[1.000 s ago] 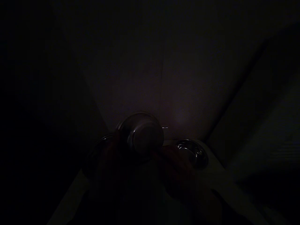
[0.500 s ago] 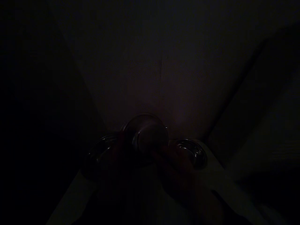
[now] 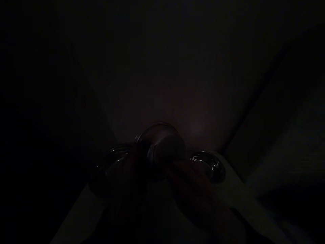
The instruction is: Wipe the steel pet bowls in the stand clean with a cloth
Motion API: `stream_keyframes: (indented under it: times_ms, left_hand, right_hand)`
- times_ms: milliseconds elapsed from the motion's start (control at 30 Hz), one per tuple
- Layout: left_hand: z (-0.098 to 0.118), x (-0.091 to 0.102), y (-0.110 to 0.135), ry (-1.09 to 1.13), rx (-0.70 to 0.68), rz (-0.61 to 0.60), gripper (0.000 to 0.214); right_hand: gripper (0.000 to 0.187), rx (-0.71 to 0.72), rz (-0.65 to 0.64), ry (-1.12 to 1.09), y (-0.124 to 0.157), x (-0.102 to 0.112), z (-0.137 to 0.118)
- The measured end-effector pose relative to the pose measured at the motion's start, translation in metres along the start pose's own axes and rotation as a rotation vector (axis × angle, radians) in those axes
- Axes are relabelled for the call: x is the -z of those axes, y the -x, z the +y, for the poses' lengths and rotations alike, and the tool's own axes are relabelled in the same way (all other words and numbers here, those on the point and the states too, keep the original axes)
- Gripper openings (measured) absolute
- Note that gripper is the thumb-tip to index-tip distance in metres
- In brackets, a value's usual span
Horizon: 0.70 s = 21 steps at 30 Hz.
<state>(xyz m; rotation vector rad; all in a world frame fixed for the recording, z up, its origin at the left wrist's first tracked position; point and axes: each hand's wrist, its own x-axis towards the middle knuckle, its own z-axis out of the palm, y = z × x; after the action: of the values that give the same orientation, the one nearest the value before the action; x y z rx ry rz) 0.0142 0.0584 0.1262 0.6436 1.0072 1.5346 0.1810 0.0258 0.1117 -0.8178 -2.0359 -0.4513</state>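
The scene is very dark. A shiny metal bowl (image 3: 169, 145) is tilted up in the middle, its rounded underside facing me. My left hand (image 3: 130, 169) is at the bowl's left side and seems closed on its edge, though the fingers are mostly lost in shadow. From the lower right, my right hand (image 3: 189, 176) reaches the bowl's lower part, fingers together against it; the fingertips are hard to make out. A second shiny metal bowl (image 3: 111, 159) lies beside my left hand. Just beyond my right hand sits another metal bowl (image 3: 214, 166).
The bowls are over a pale table (image 3: 236, 189) whose sides run toward me. Behind it rises a dark wall or panel (image 3: 175, 74). A slanting dark edge (image 3: 246, 115) runs up on the right. Deep shadow hides the left side.
The tilted bowl and both hands have shifted slightly to the right. The picture has grown darker. The bowls at either side stay in place.
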Motion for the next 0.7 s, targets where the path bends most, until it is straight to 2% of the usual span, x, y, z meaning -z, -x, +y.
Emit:
stream_keyframes:
  times_ms: [100,167,267,367,433,533,600,700]
  left_hand:
    - [-0.006,0.004,-0.004,-0.08,0.012,0.095,0.026]
    - [-0.007,0.005,-0.005,-0.102,-0.004,0.117,0.027]
    - [-0.007,0.001,-0.003,-0.084,-0.026,0.082,0.03]
    - [-0.008,-0.005,-0.001,-0.121,0.065,0.085,0.032]
    - [-0.009,-0.006,-0.001,-0.134,0.119,0.059,0.032]
    - [-0.01,-0.004,-0.003,-0.115,0.094,0.058,0.024]
    - [-0.009,-0.002,-0.005,-0.1,0.087,0.086,0.021]
    - [-0.007,0.0,-0.006,-0.087,0.127,0.07,0.027]
  right_hand:
    - [0.028,0.023,0.02,-0.002,0.0,0.0,-0.002]
    - [0.029,0.018,0.045,0.01,0.0,-0.001,0.002]
    - [0.032,0.015,0.044,0.029,-0.001,-0.001,0.006]
    - [0.03,0.002,0.046,0.009,-0.005,0.004,0.006]
    - [0.03,-0.062,0.029,-0.021,-0.008,0.007,0.008]
    - [0.029,-0.153,0.025,-0.042,-0.009,0.007,0.008]
    - [0.028,-0.123,0.042,-0.041,-0.007,0.005,0.005]
    - [0.026,-0.045,0.003,-0.062,-0.005,0.003,0.001]
